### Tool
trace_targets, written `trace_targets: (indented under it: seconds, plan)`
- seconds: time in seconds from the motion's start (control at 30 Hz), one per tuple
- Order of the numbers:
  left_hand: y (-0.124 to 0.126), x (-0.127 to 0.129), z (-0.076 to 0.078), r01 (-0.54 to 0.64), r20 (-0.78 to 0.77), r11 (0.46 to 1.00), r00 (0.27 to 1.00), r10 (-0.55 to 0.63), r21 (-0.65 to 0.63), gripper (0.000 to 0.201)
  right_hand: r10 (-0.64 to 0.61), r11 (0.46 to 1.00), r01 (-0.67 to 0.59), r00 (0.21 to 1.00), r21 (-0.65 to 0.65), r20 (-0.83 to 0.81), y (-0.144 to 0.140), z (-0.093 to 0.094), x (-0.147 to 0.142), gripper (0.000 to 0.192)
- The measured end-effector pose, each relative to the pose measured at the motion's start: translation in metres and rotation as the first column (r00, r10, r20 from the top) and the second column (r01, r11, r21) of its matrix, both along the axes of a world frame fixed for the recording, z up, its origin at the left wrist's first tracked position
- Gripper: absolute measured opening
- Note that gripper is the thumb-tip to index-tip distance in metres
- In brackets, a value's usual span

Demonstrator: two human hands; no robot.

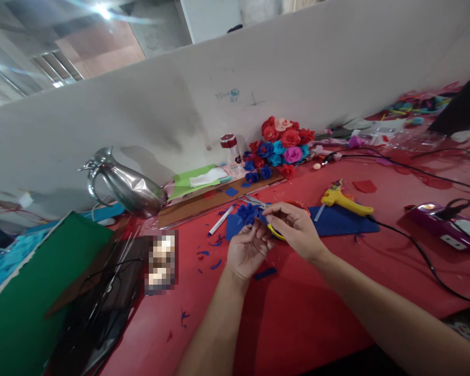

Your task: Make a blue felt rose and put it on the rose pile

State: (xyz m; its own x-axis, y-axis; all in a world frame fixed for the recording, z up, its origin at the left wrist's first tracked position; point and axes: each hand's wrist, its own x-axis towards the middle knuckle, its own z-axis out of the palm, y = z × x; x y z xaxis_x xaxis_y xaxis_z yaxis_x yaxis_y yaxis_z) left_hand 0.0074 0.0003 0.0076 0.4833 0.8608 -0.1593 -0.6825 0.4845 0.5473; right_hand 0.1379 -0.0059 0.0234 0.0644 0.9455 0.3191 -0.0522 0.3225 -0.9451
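Note:
My left hand, palm up, has its fingers closed around the underside of a dark blue handmade flower. My right hand comes from the right, thumb and fingertips pinched on a blue petal at the flower's right side. The two hands nearly touch. Beneath them lies a pair of scissors, its blades pointing left and its yellow handle partly covered by my hands. Blue sheet material spreads under and beside them. A white marker rests to the left.
A yellow glue gun with a black cord lies right, near a purple power strip. Finished flowers, a lidded glass jar and a metal jug stand along the wall. Blue scraps and a phone-like blurred item lie left.

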Motion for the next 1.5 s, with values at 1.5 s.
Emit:
trace_targets:
  seconds: [1.5]
  plan:
    - [0.011,0.005,-0.020,-0.276,-0.338,0.829,0.816,0.470,0.487,0.016,0.015,0.966,-0.070,0.976,-0.250,-0.218,0.006,0.007,0.002,0.032]
